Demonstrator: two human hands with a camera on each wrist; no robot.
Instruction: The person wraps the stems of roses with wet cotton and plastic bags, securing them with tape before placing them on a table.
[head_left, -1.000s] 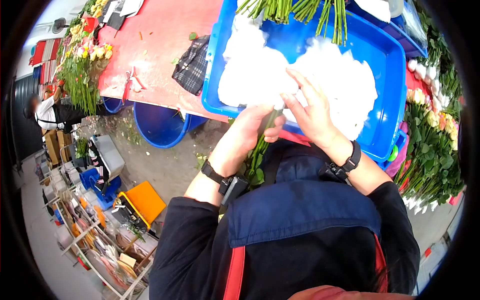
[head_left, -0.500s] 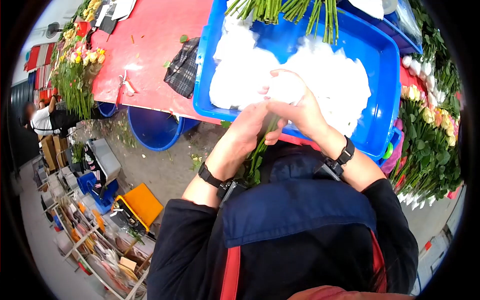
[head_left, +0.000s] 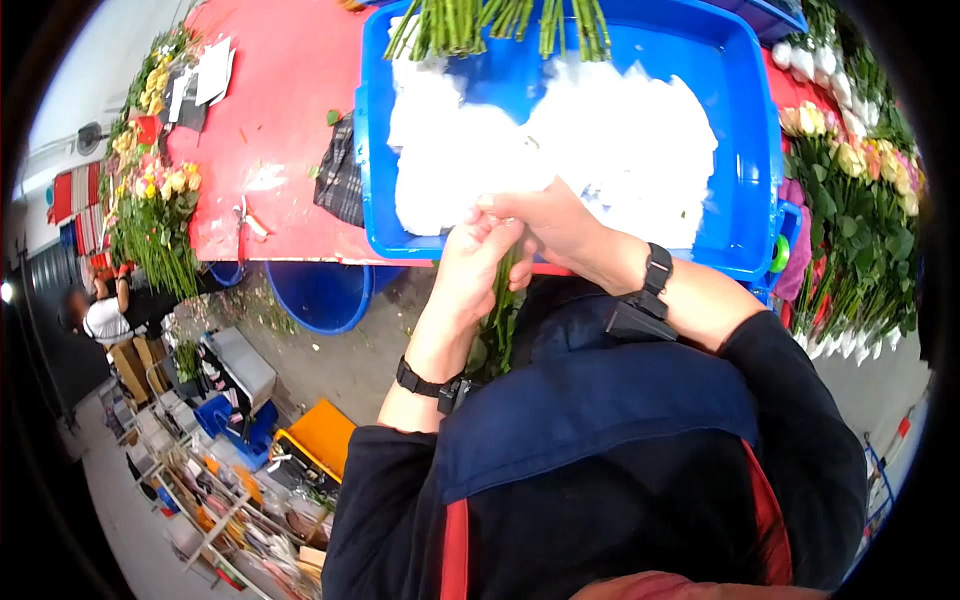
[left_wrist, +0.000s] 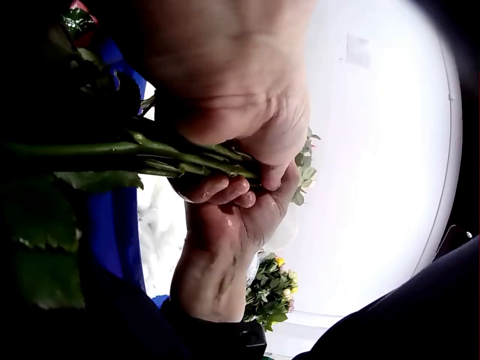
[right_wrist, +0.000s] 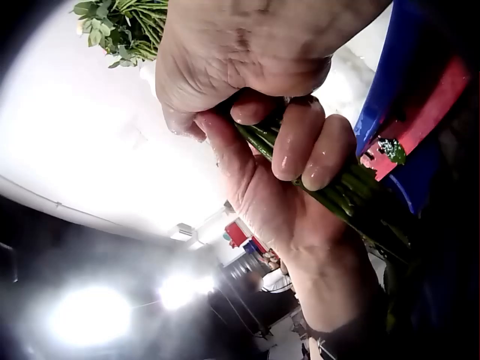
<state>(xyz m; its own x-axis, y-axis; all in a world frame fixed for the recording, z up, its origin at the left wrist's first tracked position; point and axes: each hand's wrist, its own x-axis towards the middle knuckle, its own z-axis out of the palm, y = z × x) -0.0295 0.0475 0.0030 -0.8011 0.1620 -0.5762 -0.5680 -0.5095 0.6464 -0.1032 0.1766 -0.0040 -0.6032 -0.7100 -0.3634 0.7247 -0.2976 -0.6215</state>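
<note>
My left hand [head_left: 472, 262] grips a bunch of leafy green flower stems [head_left: 503, 325] near the cut ends, fingers curled round them. The stems [left_wrist: 90, 148] run back toward my body in the left wrist view; their blooms are hidden. My right hand [head_left: 568, 222] closes over the cut ends, its thumb against the left hand. In the right wrist view the left hand's wet fingers [right_wrist: 300, 135] wrap the stems [right_wrist: 349, 196]. Both hands are at the near edge of a blue tray [head_left: 372, 190], by a heap of white, fluffy wadding [head_left: 455, 170].
Bundles of cut stems [head_left: 450, 28] lie across the tray's far side. Right of it are roses [head_left: 850, 160] with white-wrapped ends. On the red table [head_left: 270, 130] lie red-handled pruners [head_left: 248, 218] and a plaid cloth [head_left: 340, 180]. A blue bucket [head_left: 320, 295] stands below; another person [head_left: 105, 315] is far left.
My right hand, earlier cupping white wadding at the stem ends, has turned and closed over them. My left hand keeps its grip. The head view has shifted, moving the tray left.
</note>
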